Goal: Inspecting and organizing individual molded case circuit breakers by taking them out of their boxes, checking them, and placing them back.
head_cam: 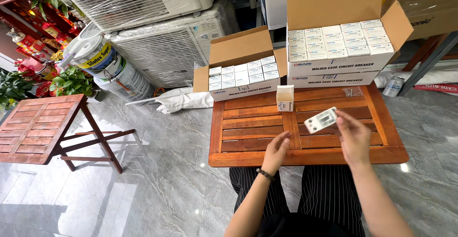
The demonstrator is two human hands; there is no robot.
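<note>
Two hands are working above the slatted reddish wooden table (248, 134). The right hand (354, 139) is grasping a small white rectangular plastic device (320, 120) by its lower edge, holding it tilted in the air over the right part of the table. The left hand (276, 152) is hanging released, fingers loosely curved, holding nothing (a dark band is sitting on its wrist). A small white cardboard box (285, 98) with its top flap open is standing upright on the table, just beyond the hands. Behind it, at the far edge, an open brown carton (243, 65) and a taller stack of open cartons (341, 41) are showing rows of similar small white boxes. A second wooden folding table (36, 127) is standing well apart on the left, on the grey marble floor (167, 179).
</note>
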